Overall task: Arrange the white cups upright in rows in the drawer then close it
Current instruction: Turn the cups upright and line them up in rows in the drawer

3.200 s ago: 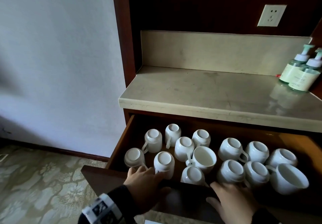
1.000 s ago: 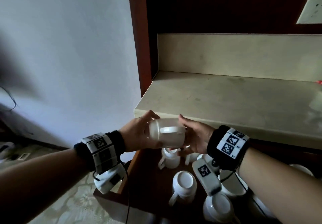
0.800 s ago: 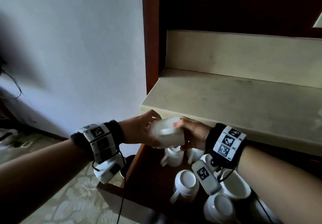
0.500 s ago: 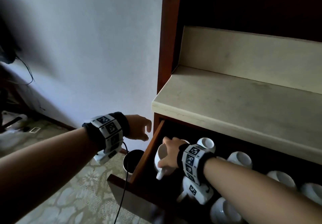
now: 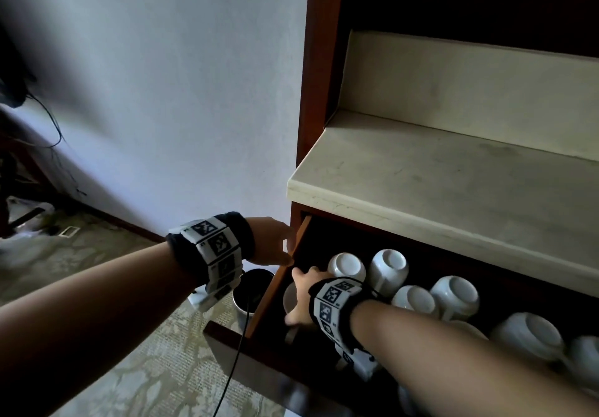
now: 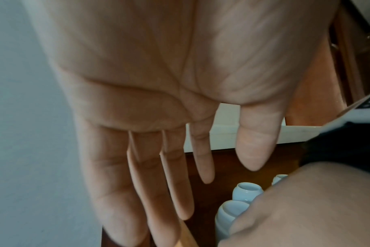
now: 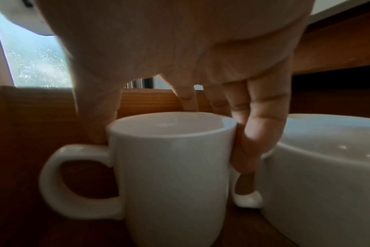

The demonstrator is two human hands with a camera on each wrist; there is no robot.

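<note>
Two hands: I have both at the left end of the open drawer [image 5: 271, 290].
Right hand [image 5: 303, 300]: my grip is closed round the rim of one white cup [image 7: 171, 168], thumb beside the handle, fingers [image 7: 254, 140] down the far wall.
Held cup: upright, mouth up, handle toward the wrist camera's left, in the drawer's front left corner; I cannot tell from the blurred wrist view whether its base touches the drawer floor.
Neighbour: a wider white cup [image 7: 319, 167] stands just beside the held one, mouth up, with my fingers between them.
Left hand [image 5: 269, 241]: grip slack and empty, fingers [image 6: 137, 183] straight, held just outside the drawer's left wall near its back end.
Other cups: several upside-down cups [image 5: 387, 269] sit base up toward the back and right of the drawer, partly hidden by my right forearm.
Table [image 5: 453, 189]: pale stone top directly above the drawer.
Floor: a dark round container [image 5: 251, 290] stands just left of the drawer.
</note>
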